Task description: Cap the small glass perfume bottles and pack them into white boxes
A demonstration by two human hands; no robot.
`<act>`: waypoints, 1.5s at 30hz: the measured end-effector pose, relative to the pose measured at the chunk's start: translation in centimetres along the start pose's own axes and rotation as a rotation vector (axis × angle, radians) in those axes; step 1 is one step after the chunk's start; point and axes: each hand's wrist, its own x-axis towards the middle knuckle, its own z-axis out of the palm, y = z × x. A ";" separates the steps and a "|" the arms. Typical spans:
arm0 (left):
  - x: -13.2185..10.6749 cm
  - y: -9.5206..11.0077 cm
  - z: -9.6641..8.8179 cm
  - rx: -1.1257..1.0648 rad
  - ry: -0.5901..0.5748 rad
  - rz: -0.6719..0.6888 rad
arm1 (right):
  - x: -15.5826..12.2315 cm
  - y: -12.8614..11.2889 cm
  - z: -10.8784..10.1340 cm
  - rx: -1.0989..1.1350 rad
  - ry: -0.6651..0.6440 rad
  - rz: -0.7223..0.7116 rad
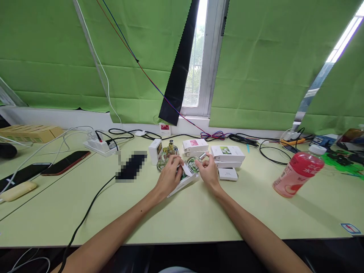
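Note:
My left hand (170, 172) is closed on an open white box (182, 182) lying on the pale green table (182, 220). My right hand (209, 170) pinches a small round perfume bottle (195, 163) with a silver cap, held just above the box's open end. Behind the hands stand more small perfume bottles (167, 151) with gold caps. Flat white boxes (227, 153) are stacked at the right of them, and one small white box (155, 151) stands upright at the left.
A pink drink bottle (297, 172) stands at the right. Phones (66, 162) and a cream case (17, 190) lie at the left. A power strip (99, 146) and black cables (264, 146) run along the back. A blurred dark object (131, 167) lies left of my hands.

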 end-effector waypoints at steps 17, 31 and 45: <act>-0.1 -0.2 0.4 -0.038 0.075 0.024 | 0.0 1.0 0.6 0.102 -0.021 0.052; 0.0 0.3 -0.2 -0.077 0.055 -0.019 | -0.2 1.4 0.9 0.070 0.000 0.074; -0.3 1.4 -0.7 0.103 -0.214 -0.046 | -0.2 1.1 0.5 0.017 0.092 0.027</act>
